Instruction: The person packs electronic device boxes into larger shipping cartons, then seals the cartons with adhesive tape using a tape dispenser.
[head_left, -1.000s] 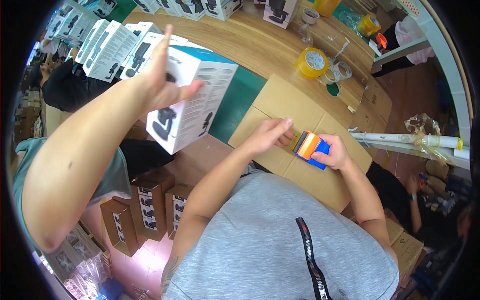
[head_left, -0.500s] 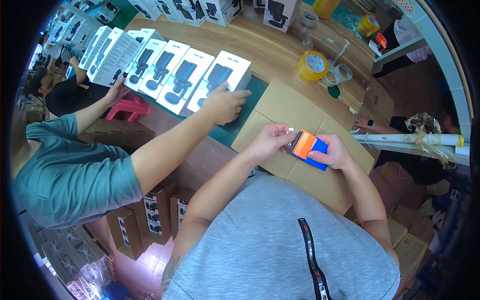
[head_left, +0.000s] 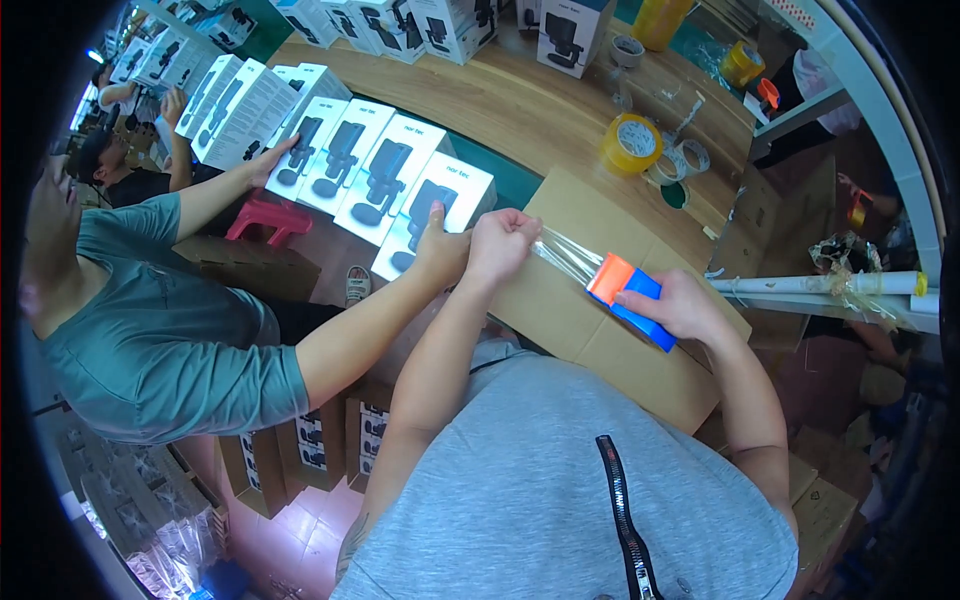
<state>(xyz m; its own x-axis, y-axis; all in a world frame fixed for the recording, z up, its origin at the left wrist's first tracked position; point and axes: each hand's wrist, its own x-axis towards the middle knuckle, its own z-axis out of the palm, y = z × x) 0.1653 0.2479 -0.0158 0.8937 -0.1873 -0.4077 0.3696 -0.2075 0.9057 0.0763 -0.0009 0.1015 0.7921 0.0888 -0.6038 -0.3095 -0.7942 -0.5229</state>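
My right hand (head_left: 682, 303) grips an orange and blue tape dispenser (head_left: 634, 297) above a brown cardboard box (head_left: 590, 345). From the dispenser a strip of clear tape (head_left: 568, 254) stretches to my left hand (head_left: 503, 243), whose fingers are pinched on its free end. The box's flaps lie flat and its top faces up. Just left of my left hand, a co-worker's hand (head_left: 440, 245) presses against the end of a row of white product boxes (head_left: 385, 170) with a black microphone pictured on them; that person's other hand (head_left: 272, 165) is at the row's far end.
On the wooden table (head_left: 540, 110) stand more white boxes (head_left: 575, 35) at the back. Yellow tape rolls (head_left: 632, 143) lie at the right, near white rolled tubes (head_left: 820, 284). Open cartons (head_left: 325, 445) sit on the floor at lower left. A pink stool (head_left: 268, 220) is behind the co-worker.
My left hand has moved left and up, drawing a length of tape out of the dispenser. The co-worker's hands now press both ends of the row of white boxes, which has shifted right and down.
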